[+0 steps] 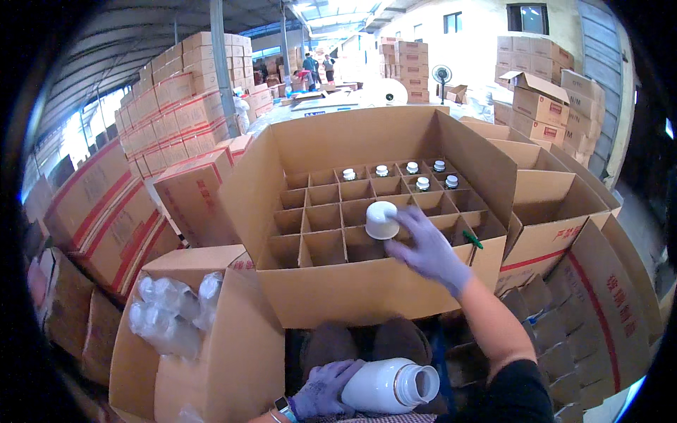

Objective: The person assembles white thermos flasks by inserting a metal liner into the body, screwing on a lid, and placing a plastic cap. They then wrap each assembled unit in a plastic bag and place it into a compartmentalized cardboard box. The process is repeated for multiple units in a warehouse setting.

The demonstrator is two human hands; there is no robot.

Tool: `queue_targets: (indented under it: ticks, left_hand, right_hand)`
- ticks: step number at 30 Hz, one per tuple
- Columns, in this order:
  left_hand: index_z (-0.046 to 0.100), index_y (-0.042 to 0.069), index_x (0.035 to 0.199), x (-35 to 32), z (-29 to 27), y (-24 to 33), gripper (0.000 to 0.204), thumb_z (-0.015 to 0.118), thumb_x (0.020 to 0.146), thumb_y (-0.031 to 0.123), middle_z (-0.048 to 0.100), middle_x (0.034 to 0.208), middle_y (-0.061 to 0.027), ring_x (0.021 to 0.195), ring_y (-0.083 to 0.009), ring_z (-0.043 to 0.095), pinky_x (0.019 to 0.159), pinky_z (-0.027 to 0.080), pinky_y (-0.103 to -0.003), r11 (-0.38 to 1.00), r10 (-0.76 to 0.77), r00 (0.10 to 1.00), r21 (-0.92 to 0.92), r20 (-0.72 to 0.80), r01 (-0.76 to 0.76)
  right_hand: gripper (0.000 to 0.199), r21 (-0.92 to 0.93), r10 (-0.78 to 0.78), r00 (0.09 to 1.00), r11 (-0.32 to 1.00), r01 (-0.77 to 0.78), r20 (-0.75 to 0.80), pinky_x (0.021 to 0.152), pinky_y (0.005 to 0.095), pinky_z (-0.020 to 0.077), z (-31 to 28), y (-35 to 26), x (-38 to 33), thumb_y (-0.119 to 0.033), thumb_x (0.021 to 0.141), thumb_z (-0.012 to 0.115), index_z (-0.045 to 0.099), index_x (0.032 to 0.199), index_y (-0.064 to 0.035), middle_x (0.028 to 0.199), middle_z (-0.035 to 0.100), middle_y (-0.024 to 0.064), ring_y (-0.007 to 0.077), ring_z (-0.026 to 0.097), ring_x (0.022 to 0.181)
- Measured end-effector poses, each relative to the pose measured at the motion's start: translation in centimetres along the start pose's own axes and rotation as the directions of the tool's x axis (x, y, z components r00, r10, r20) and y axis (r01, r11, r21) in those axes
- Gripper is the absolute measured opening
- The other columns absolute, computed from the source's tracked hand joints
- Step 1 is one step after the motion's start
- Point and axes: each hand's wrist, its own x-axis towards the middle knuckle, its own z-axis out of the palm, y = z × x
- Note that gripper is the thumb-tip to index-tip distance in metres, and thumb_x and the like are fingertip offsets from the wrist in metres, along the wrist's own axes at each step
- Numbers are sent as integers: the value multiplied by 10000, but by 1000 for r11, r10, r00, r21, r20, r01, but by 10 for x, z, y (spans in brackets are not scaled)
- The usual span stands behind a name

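Note:
My left hand (326, 389), in a purple glove, is closed round the body of a glossy white bottle (384, 385) low over my lap. The bottle lies tilted on its side, its uncapped neck pointing right. Over the near row of a divided cardboard box (352, 285), my gloved right hand (425, 252) grips the right side of a white, rounded, cup-like piece (381, 220). Several bottles with white caps (381, 170) stand in the far cells. A green pen-like object (472, 240) rests on the divider just right of my right hand.
An open carton (233, 338) at lower left holds clear plastic-wrapped items (169, 317). Open cartons (550, 197) and loose cardboard dividers (543, 331) crowd the right side. Stacked cartons (173, 106) rise at far left; a fan (441, 75) and several people (310, 67) are farther back.

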Motion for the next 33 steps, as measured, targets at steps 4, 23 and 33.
queue_targets:
  ticks: [4,23,33]
  left_hand:
    - [420,59,1462,2,0,12,1102,845,609,613,565,1339,-195,1246,-398,539,1034,416,-529,995,85,992,-40,-93,-89]
    - [130,91,1599,44,-15,25,1397,941,540,507,248,1602,-153,1460,-318,305,1198,264,-468,228,-41,936,-915,-350,-332]
    - [388,41,1450,-20,-69,35,1211,922,458,485,406,1435,-241,1314,-409,440,1092,365,-530,872,301,699,-109,-648,-477]
  right_hand:
    - [770,137,182,837,947,-290,516,1030,423,469,-64,-90,-144,-320,718,842,526,1368,-52,1367,533,174,313,577,1211]
    - [441,627,533,846,659,-415,1,1006,355,443,-42,-108,-272,-198,911,652,505,1286,-18,1273,529,153,236,542,1141]
    - [776,733,496,732,246,-634,467,1105,412,384,14,-98,-217,-655,1021,296,380,1473,-29,1458,450,161,279,472,1305]
